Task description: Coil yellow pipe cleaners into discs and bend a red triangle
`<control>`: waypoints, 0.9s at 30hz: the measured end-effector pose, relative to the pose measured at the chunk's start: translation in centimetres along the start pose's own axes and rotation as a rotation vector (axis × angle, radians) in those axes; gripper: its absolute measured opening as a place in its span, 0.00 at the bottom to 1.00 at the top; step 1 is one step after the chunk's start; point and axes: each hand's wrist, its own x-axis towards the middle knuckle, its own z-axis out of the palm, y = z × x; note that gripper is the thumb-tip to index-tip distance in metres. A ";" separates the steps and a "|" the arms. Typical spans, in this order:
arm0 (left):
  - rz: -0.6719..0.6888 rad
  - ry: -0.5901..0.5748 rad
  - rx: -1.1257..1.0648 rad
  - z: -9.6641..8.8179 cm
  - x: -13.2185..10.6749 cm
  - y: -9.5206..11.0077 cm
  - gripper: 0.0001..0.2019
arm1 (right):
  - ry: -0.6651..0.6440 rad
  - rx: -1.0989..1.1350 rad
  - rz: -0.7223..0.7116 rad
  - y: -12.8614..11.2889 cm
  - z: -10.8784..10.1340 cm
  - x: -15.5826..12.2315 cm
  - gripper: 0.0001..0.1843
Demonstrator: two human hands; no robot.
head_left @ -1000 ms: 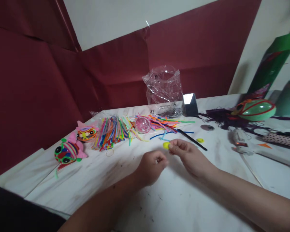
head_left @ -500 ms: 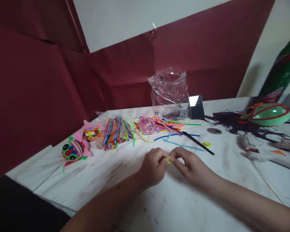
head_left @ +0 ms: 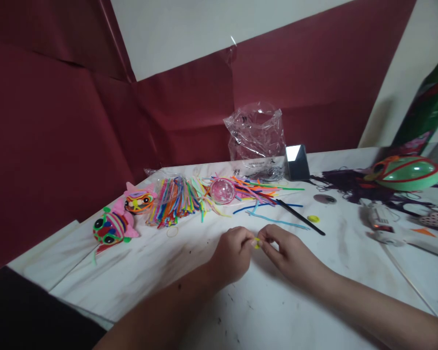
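A small curled piece of yellow pipe cleaner is pinched between my two hands, low over the table. My left hand grips its left side with thumb and forefinger. From the right, my right hand pinches the other side. Most of the piece is hidden by fingertips. A yellow coil lies on the table beyond my right hand, beside a black pipe cleaner. Light blue and dark blue pipe cleaners lie just past my fingers.
Bundled colourful pipe cleaners and a clear pink dome stand behind. Two decorated fish-like toys sit left. A plastic bag and phone are at the back. Right are a glue gun and a green balloon-like shape.
Both hands stay together on the yellow pipe cleaner, with only a slight shift of the fingers. The view has moved very little.
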 end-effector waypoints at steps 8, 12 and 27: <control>-0.020 -0.023 0.018 0.0 0.1 -0.1 0.04 | -0.017 -0.050 0.009 0.3 0.2 0.1 0.06; -0.044 -0.032 -0.030 -0.2 0.2 0.0 0.05 | -0.027 -0.009 0.021 0.0 0.3 0.0 0.07; -0.113 0.060 -0.078 0.1 0.1 0.4 0.04 | 0.007 0.032 0.035 -0.2 0.2 0.0 0.06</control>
